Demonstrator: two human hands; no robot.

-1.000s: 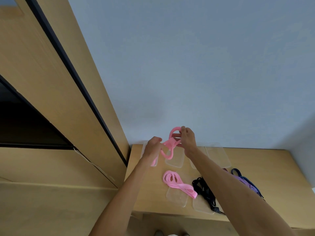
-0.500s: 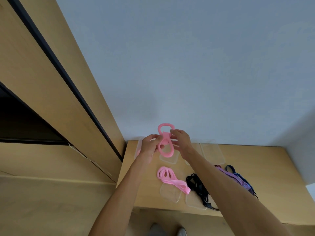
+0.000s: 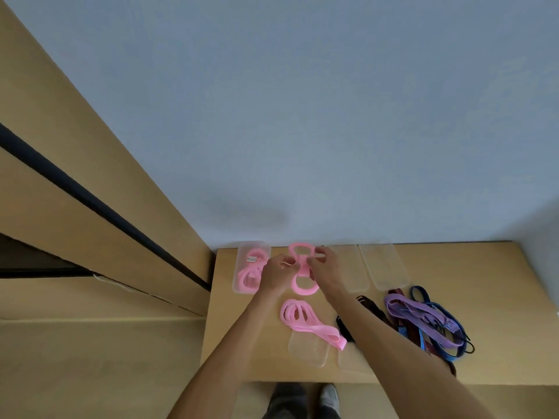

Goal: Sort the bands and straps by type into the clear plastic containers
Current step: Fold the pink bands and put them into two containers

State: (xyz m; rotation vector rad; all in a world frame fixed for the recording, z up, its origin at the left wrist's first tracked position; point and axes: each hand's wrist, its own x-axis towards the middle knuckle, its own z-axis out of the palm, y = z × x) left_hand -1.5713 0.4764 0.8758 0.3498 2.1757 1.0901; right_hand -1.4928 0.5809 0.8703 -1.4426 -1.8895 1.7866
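Looking down from the head camera, both hands meet above the far part of a light wooden desk (image 3: pixel 453 267) that stands against a pale blue-grey wall (image 3: pixel 302 116). The left hand (image 3: pixel 276 275) and the right hand (image 3: pixel 325 267) each pinch the middle of a pink figure-eight rubber band (image 3: pixel 302 272), fingers curled on its narrow waist; one loop of it stands toward the wall, the other hangs toward the person, over a container whose outline is mostly hidden. Just left of the left hand lies a clear oblong plastic container (image 3: pixel 242 267) with coiled pink bands (image 3: pixel 251 273) and a small white label inside. Right of the right hand, two more clear plastic containers (image 3: pixel 384 266) lie side by side near the wall, nothing visible in them. Nearer the person, a flat pink elastic strap folded into loops (image 3: pixel 305 320) lies on the desk, its tail draped over the rim of a clear plastic lid or tray (image 3: pixel 308 352). A black strap (image 3: pixel 343 326) shows partly behind the right forearm. Further right is a tangled heap of purple, blue and dark red straps (image 3: pixel 423 322). On the left stand tall tan wooden panels (image 3: pixel 75 176) with a dark gap between them. Shoes (image 3: pixel 329 394) show on the floor at the lower edge.
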